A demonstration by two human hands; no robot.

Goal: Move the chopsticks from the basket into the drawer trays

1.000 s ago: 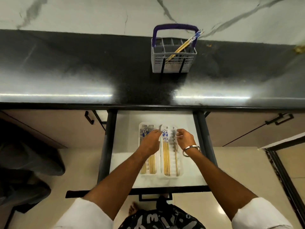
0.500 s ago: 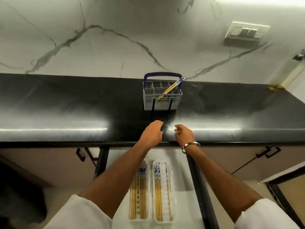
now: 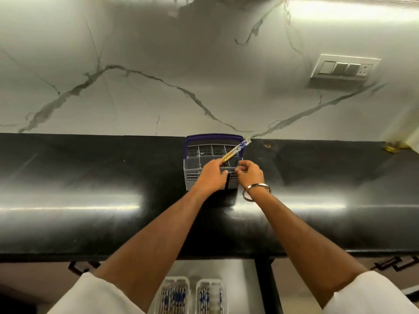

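We judge the slim yellow wooden chopsticks with blue patterned tops (image 3: 235, 150) light, stiff and slick. They lean in the grey plastic basket with the purple handle (image 3: 192, 175) on the black desk (image 3: 90, 177). Our left hand (image 3: 212, 175) pinches their shaft; best hold is mid-shaft. Our right hand (image 3: 249, 173) hovers, fingers curled, empty. The handle arches close above, so lift toward us, down to the white drawer trays (image 3: 210, 298).

No legible text, label, brand, number or sign is observed on any surface in the head view.
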